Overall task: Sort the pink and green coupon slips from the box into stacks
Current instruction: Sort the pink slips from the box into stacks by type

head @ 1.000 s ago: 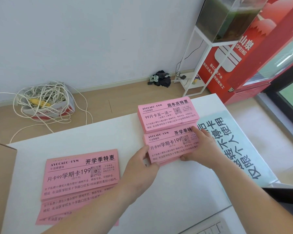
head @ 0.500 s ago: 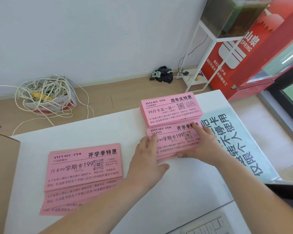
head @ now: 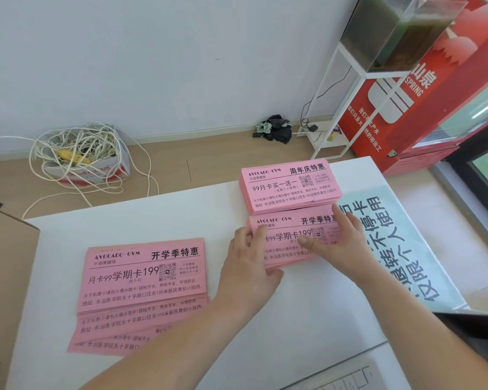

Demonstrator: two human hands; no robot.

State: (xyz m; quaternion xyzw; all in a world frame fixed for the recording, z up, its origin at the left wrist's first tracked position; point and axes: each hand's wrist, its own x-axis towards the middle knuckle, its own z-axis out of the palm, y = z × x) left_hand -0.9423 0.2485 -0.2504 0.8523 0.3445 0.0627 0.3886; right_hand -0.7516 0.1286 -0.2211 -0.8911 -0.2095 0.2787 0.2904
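Two neat stacks of pink coupon slips lie at the table's far right: a far stack (head: pixel 289 185) and a near stack (head: pixel 289 237). My left hand (head: pixel 250 266) holds the near stack's left end, fingers on top and thumb at its front edge. My right hand (head: pixel 340 242) grips its right end, thumb on top. A looser, fanned pile of pink slips (head: pixel 143 288) lies at the left. No green slips are in view. A corner of the cardboard box (head: pixel 7 277) shows at the far left.
The white table (head: pixel 307 319) carries a pale blue printed sign (head: pixel 397 249) at its right edge and a keyboard (head: pixel 347 378) at the front. On the floor beyond are a tangle of white cord (head: pixel 79 153), a white stand (head: pixel 350 88) and a red cabinet (head: pixel 423 102).
My left hand slid from the near stack's front left corner up onto its left end. My right thumb came onto the top of the stack. The stacks stayed in place.
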